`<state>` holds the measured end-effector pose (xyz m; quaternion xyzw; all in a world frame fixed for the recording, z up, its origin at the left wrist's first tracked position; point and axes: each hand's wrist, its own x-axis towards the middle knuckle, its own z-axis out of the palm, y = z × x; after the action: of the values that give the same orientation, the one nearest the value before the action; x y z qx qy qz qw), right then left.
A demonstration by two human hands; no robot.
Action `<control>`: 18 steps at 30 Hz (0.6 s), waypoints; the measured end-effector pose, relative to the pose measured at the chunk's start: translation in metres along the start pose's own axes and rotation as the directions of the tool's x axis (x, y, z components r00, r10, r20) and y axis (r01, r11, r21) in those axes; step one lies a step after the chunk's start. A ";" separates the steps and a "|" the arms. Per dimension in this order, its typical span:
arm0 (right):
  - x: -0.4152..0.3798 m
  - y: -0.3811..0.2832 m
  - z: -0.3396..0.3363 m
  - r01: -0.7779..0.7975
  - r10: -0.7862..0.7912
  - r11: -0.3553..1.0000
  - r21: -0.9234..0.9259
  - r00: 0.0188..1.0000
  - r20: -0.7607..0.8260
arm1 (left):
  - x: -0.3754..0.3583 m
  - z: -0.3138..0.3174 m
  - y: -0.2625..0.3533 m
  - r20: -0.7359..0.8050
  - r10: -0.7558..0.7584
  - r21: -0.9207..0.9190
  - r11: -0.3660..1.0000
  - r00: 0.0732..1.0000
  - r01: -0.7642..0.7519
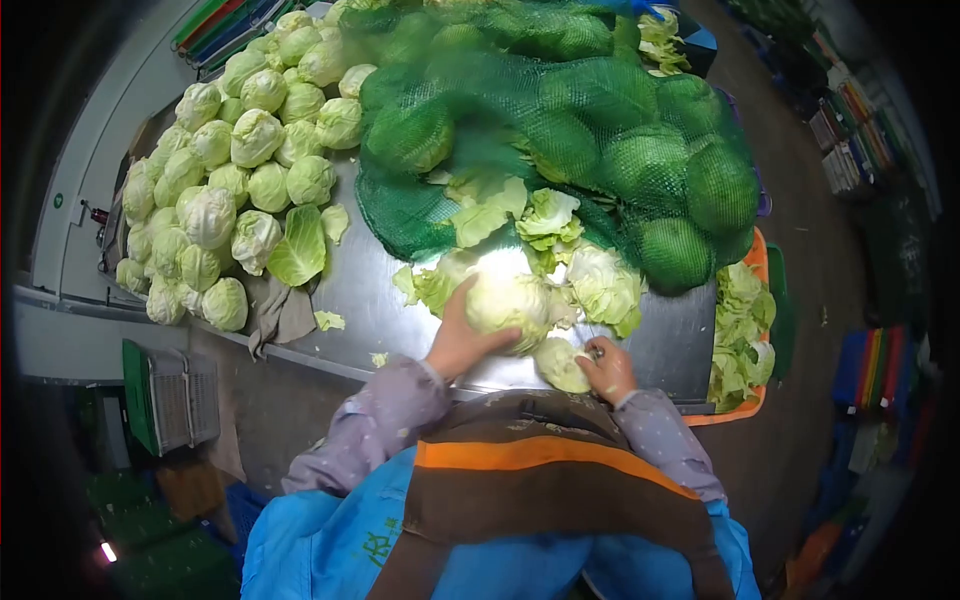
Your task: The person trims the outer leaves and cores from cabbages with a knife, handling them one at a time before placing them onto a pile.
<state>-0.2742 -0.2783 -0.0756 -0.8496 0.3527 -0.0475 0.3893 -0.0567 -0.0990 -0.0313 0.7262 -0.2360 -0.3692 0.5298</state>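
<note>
A pale round cabbage point(508, 308) rests on the metal table close to my body. My left hand point(462, 335) is wrapped round its left side, thumb across the front. At the cabbage's lower right, my right hand point(608, 372) has its fingers closed at the edge of a pale cabbage leaf point(560, 365). A small shiny bit shows by those fingers; its kind is hidden. Loose leaves point(605, 285) lie just beyond, and more torn leaves point(487, 215) lie against the green net.
Many trimmed cabbages point(255, 137) are piled at the left. Green net sacks point(645, 165) full of cabbages cover the back and right. An orange crate point(762, 395) of leaves stands at the right edge. A grey cloth point(280, 312) hangs over the front left edge of the table point(335, 345).
</note>
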 end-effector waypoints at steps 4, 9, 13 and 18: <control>0.003 -0.025 -0.045 0.224 -0.225 0.974 -0.033 0.933 -0.280 | 0.021 0.028 -0.003 -0.111 0.148 0.215 0.969 0.983 -0.122; 0.025 -0.093 -0.062 0.238 -0.239 0.968 -0.084 0.971 -0.007 | 0.039 0.028 0.035 0.195 0.104 0.290 0.944 0.975 -0.158; 0.040 -0.090 -0.051 0.248 -0.226 0.948 -0.198 0.966 0.128 | 0.042 0.029 0.031 0.148 0.042 0.275 0.958 0.988 -0.082; 0.050 -0.091 -0.052 0.278 -0.229 0.923 -0.265 0.952 0.202 | 0.046 0.030 0.015 0.080 0.123 0.300 0.943 0.989 -0.142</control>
<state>-0.2043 -0.3015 0.0140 -0.9369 0.2085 0.0262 0.2794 -0.0509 -0.1559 -0.0353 0.7703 -0.3544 -0.3135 0.4275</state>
